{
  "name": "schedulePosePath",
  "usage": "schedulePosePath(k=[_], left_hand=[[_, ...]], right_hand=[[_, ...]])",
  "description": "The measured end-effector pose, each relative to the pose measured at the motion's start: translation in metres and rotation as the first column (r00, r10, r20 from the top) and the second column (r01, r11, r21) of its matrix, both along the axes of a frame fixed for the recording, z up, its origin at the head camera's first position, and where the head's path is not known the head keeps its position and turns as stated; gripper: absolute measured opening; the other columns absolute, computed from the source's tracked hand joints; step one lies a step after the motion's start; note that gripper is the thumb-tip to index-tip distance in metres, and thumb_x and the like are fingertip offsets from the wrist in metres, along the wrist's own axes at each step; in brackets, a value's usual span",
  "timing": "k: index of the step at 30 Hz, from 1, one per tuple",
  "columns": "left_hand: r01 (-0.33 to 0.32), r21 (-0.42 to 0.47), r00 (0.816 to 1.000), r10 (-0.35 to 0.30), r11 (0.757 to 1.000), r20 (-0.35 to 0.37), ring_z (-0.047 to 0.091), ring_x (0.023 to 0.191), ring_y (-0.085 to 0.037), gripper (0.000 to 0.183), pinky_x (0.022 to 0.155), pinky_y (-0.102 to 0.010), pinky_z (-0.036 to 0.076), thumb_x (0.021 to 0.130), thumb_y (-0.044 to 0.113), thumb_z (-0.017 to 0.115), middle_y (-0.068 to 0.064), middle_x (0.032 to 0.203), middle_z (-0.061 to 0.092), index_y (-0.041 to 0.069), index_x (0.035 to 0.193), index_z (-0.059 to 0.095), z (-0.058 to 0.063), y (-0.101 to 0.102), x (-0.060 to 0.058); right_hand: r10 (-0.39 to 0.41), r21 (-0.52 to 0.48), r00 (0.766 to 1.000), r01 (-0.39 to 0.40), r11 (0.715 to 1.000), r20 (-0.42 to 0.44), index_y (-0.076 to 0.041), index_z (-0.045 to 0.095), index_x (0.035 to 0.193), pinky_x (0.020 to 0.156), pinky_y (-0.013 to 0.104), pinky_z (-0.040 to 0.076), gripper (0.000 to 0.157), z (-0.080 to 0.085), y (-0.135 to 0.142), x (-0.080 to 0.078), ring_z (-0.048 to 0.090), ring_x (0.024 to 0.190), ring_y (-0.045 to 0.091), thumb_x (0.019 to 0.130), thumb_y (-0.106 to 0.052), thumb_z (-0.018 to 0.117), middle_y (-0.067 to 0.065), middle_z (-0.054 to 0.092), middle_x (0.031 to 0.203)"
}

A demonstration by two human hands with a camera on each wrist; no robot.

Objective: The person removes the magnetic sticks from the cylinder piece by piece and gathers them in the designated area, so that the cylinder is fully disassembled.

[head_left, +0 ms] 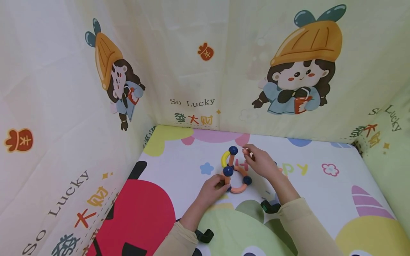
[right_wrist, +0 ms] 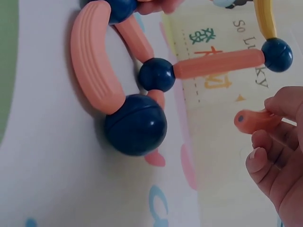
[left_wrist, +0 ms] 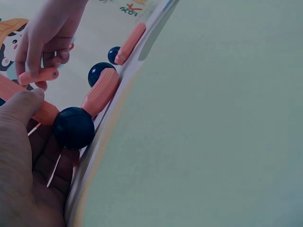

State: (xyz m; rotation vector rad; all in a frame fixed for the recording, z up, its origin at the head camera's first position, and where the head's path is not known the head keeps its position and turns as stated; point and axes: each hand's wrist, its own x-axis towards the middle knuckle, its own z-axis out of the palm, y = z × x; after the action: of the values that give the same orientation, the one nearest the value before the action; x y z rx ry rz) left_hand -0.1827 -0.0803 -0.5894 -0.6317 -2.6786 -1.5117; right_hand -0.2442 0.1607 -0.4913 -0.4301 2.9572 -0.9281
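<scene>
A frame of magnetic toy pieces stands on the printed mat: a low ring of curved orange sticks (head_left: 238, 190) joined by dark blue balls (head_left: 247, 180). From it two orange rods rise, each topped by a blue ball (head_left: 233, 150). A yellow curved stick (head_left: 225, 159) bends down from the farther top ball. My left hand (head_left: 213, 188) grips the nearer upright rod (left_wrist: 45, 113) low down, just above a ball (left_wrist: 74, 128) at its foot. Between thumb and fingers, my right hand (head_left: 261, 161) pinches a short orange stick (right_wrist: 253, 121), held apart from the frame near the farther top ball.
Beyond the ring, a loose-looking orange stick (left_wrist: 131, 42) lies against a blue ball (left_wrist: 113, 54), partly behind the right wrist in the head view. Printed curtain walls (head_left: 189, 78) enclose the mat (head_left: 185, 145) at the back and sides. Black wrist mounts (head_left: 270, 207) sit by the sleeves.
</scene>
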Motion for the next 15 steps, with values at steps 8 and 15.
schedulePosePath(k=[8,15], left_hand=[[0.002,-0.004,1.0,-0.002,1.0,-0.013,0.056,0.087,-0.006,0.029,0.079,-0.022,0.051,0.094,0.046,0.063,0.006,0.104,0.066,0.02,0.106,0.068,-0.003,0.0,-0.001],[0.006,0.009,1.0,-0.006,1.0,0.004,0.058,0.089,-0.006,0.029,0.08,-0.022,0.052,0.095,0.045,0.063,0.005,0.105,0.066,0.019,0.107,0.067,-0.002,0.0,0.0]], right_hand=[[-0.047,-0.111,0.999,0.046,0.993,0.001,-0.02,0.056,0.124,0.066,0.03,0.05,0.029,-0.006,0.016,0.008,0.055,0.083,0.02,0.096,-0.026,0.065,0.005,0.063,0.118],[-0.102,-0.201,0.993,0.112,0.973,0.064,-0.018,0.058,0.123,0.068,0.031,0.052,0.031,-0.015,0.034,0.014,0.054,0.088,0.024,0.095,-0.027,0.066,0.005,0.058,0.115]])
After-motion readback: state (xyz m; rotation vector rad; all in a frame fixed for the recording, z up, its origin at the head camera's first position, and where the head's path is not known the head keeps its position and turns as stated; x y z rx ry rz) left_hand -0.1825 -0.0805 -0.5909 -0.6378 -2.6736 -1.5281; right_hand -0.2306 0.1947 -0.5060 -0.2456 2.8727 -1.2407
